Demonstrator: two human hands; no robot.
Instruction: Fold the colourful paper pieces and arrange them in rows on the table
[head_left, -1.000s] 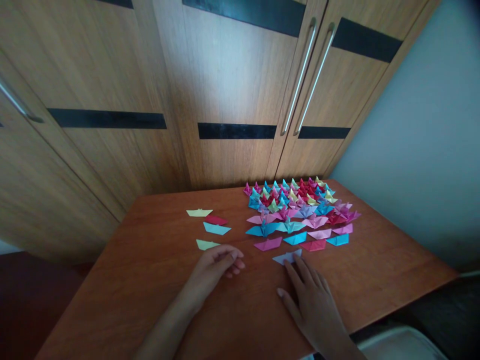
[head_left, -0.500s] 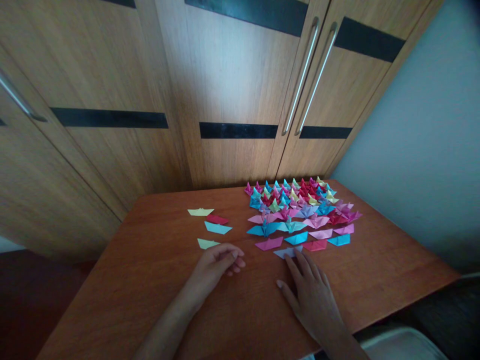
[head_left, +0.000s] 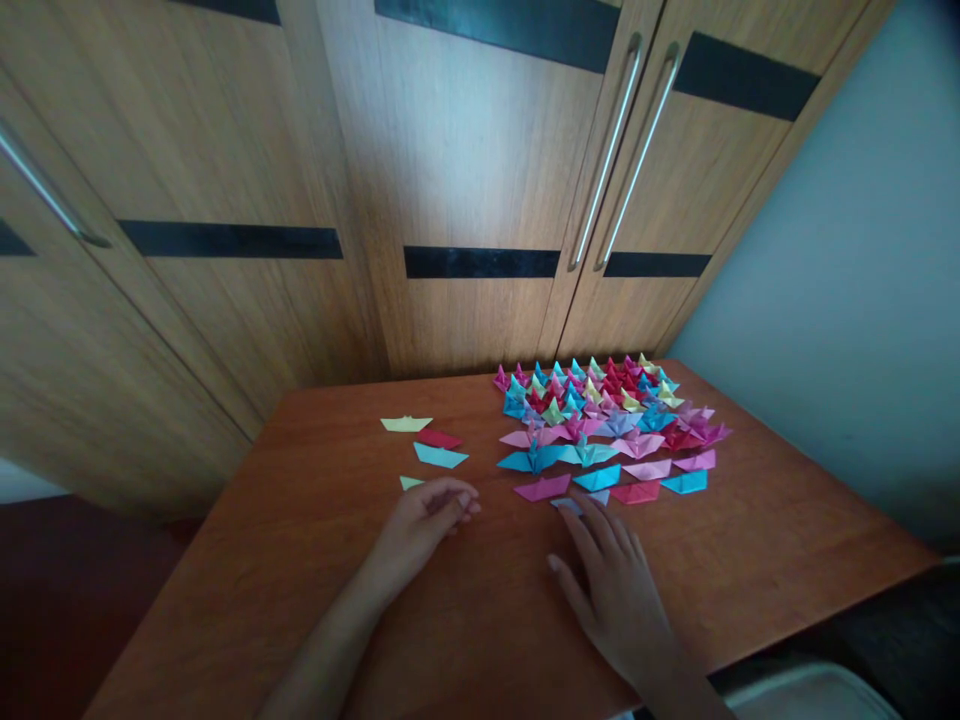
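Note:
My right hand (head_left: 611,575) lies palm down with its fingers stretched and its thumb apart. Its fingertips rest on a lavender folded-paper piece (head_left: 568,506) and cover the middle of it. To the left, my left hand (head_left: 429,520) has its fingers curled in toward the thumb, and nothing shows in them. It partly hides a pale green folded piece (head_left: 411,483). Beyond it lie a light blue folded piece (head_left: 441,456), a red one (head_left: 439,438) and a pale yellow one (head_left: 407,424). A magenta piece (head_left: 543,488) and a red piece (head_left: 635,492) flank the lavender one.
Rows of colourful origami cranes (head_left: 592,400) fill the back right of the brown wooden table (head_left: 315,520). Wooden cabinet doors (head_left: 480,320) with metal handles stand behind the table. A pale wall (head_left: 825,300) rises at the right, and a chair edge (head_left: 810,690) shows at the lower right.
My left hand has shifted slightly left and covers more of the pale green piece. My right fingers have moved farther over the lavender piece. The view has turned a little.

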